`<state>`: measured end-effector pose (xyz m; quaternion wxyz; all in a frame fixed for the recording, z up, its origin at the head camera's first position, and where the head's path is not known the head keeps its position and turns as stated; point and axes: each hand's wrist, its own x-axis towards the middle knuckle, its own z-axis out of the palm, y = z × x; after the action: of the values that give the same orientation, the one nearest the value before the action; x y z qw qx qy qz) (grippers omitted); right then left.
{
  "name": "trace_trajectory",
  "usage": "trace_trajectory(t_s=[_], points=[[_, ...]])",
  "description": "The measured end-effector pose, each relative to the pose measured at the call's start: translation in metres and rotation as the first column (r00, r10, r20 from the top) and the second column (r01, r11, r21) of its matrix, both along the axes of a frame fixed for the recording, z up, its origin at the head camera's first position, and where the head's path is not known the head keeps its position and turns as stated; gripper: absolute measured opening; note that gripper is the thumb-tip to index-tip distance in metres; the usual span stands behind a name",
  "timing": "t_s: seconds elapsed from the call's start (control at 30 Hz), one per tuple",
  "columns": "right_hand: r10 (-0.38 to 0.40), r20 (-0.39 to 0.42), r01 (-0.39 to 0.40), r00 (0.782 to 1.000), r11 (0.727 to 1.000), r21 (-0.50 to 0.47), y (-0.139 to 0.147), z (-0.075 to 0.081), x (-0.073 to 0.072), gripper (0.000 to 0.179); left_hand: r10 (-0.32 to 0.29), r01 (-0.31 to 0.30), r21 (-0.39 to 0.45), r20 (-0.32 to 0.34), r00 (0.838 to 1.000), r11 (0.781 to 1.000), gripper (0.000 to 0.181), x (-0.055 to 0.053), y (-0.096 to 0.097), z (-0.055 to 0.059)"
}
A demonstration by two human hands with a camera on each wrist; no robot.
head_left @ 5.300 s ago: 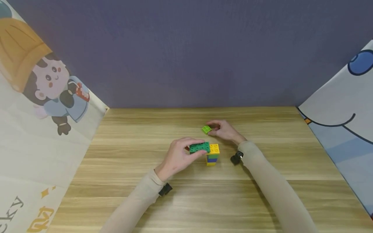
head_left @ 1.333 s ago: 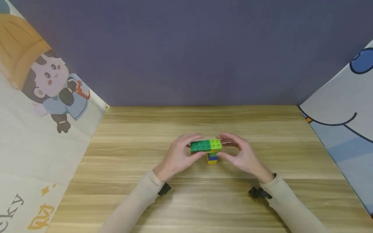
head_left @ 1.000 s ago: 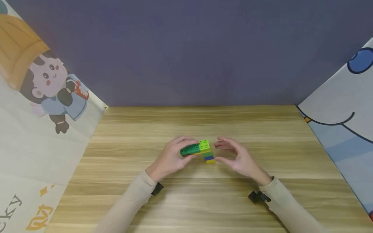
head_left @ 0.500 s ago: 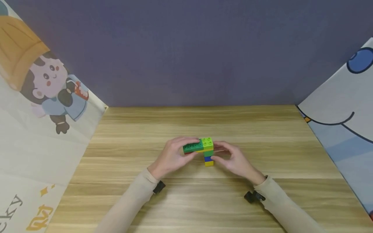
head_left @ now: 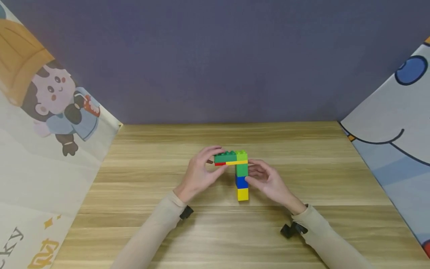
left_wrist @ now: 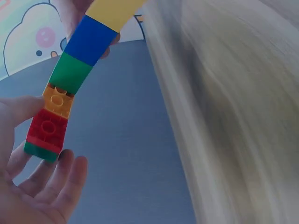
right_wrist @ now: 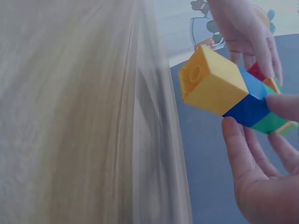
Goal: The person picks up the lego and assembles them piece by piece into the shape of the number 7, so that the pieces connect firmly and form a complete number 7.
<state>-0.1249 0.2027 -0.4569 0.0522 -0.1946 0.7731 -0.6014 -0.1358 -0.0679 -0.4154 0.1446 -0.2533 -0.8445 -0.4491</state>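
Observation:
Both hands hold one assembly of toy building bricks, shaped like an upside-down L. Its column stacks a yellow brick (head_left: pixel 243 194) at the bottom, a blue brick (head_left: pixel 241 182), then a green brick (head_left: pixel 242 170). Across the top run a thin yellow piece (head_left: pixel 236 163) and a red piece (head_left: pixel 220 164), under a dark green brick (head_left: pixel 225 157) and a lime brick (head_left: pixel 241 155). My left hand (head_left: pixel 198 172) pinches the arm's outer end. My right hand (head_left: pixel 271 185) grips the column around blue and green. The right wrist view shows the yellow brick's hollow underside (right_wrist: pixel 191 76), off the table.
A wood-grain tabletop (head_left: pixel 151 149) lies below the hands. Behind it rises a dark blue-grey panel (head_left: pixel 215 67), with cartoon-printed sheets at the left (head_left: pixel 27 160) and right (head_left: pixel 396 112). Small black cameras sit at both wrists.
The lime brick, earlier apart in the right hand, now sits on the assembly beside the dark green brick. The right hand has taken hold of the column, and the assembly has lifted and tilted.

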Motion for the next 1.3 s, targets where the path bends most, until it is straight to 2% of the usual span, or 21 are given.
trace_trajectory(t_s=[0.27,0.5,0.77,0.87,0.97,1.13,1.3], points=[[-0.045,0.148,0.043,0.988,0.999,0.013,0.002,-0.001,-0.001,0.056,0.054,-0.055,0.007,0.093,0.994,0.998,0.042,-0.012,-0.005,-0.008],[-0.079,0.221,0.06,0.972,0.994,0.091,0.002,-0.004,-0.004,0.057,0.047,-0.047,-0.005,0.216,0.975,0.999,0.041,-0.022,-0.006,-0.016],[-0.085,0.359,0.06,0.929,0.995,0.081,-0.002,-0.011,-0.016,0.06,0.07,-0.069,-0.015,0.292,0.954,0.998,0.04,-0.033,-0.006,-0.029],[-0.078,0.353,0.041,0.932,0.993,0.113,-0.005,-0.014,-0.02,0.063,0.084,-0.081,-0.025,0.337,0.938,0.996,0.042,-0.036,-0.006,-0.033],[-0.078,0.317,0.024,0.945,0.985,0.172,-0.007,-0.016,-0.021,0.064,0.106,-0.093,-0.051,0.368,0.924,0.994,0.043,-0.039,-0.006,-0.035],[-0.065,0.26,0.003,0.963,0.973,0.232,-0.01,-0.017,-0.022,0.064,0.137,-0.111,-0.091,0.382,0.914,0.99,0.043,-0.043,-0.005,-0.037],[-0.067,0.225,0.002,0.972,0.961,0.276,-0.014,-0.016,-0.021,0.064,0.153,-0.121,-0.104,0.392,0.907,0.987,0.042,-0.047,-0.003,-0.042]])
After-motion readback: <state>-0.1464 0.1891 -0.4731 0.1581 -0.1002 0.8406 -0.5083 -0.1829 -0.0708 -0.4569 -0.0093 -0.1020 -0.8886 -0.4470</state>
